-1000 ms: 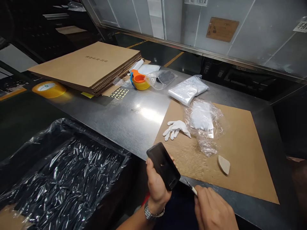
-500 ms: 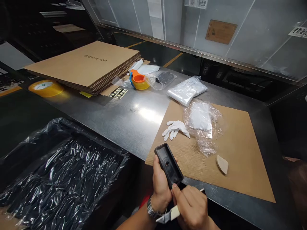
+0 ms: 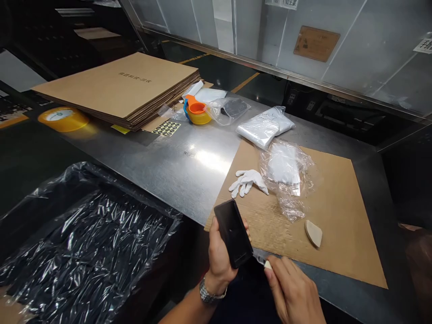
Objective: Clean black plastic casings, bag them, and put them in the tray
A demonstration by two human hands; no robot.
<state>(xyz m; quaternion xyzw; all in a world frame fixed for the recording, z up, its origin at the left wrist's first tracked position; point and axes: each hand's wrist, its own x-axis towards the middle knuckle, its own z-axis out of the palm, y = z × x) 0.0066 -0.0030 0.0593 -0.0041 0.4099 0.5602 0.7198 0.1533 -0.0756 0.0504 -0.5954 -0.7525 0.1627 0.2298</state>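
Note:
My left hand (image 3: 219, 252) is wrapped round a black rectangular plastic part (image 3: 233, 234), its smooth flat face turned up towards me. A metal watch sits on that wrist. In my right hand (image 3: 293, 288) a utility knife (image 3: 267, 264) with a pale handle is gripped, its blade pointing left at the lower right corner of the black part. Whether the blade touches the part I cannot tell. Beyond the part, a white glove (image 3: 249, 182) lies on a cardboard sheet (image 3: 337, 216). To the right rests a beige wedge-shaped piece (image 3: 313, 234).
Clear plastic wrapping (image 3: 290, 207) and a packet of bags (image 3: 265, 128) lie on the metal table (image 3: 151, 166). Tape rolls (image 3: 199, 118), a sticker sheet (image 3: 167, 128) and stacked cardboard (image 3: 111, 90) are further left. A bin lined with black plastic (image 3: 87, 252) stands at lower left.
The black part has turned over from its hollow side to its flat face. My right hand has moved right, and the knife blade has swung up to the part's corner.

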